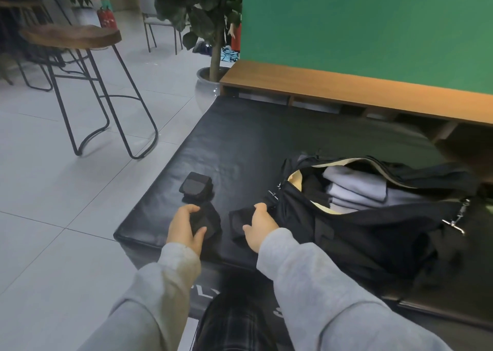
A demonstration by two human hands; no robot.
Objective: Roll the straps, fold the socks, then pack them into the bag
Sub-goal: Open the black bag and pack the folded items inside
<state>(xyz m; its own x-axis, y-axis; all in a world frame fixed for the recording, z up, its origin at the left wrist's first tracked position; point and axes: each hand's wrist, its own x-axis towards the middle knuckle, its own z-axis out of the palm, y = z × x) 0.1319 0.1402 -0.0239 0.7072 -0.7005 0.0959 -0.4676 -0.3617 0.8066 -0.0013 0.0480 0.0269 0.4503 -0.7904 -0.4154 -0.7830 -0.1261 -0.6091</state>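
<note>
**Both hands on dark bundles beside the open bag**

From the head camera: the person leans over a black padded leather mat (240, 142) laid on the tiled floor. The left hand (184, 228) has its grip curled round a small black fabric bundle (205, 221), thumb one side and fingers the other, probably to keep the fold or roll from springing loose. The right hand (260, 226) rests on a second flat black fabric piece (237, 224), fingers bent over its far edge; whether these are socks or straps I cannot tell. Just beyond the left hand sits a rolled black strap with a grey tab (197, 186), set aside as if finished. The black duffel bag with a cream lining (360, 225) lies unzipped just right of the hands, its mouth turned toward them, grey folded clothes (354, 187) already inside, so packing looks like a short reach.
</note>
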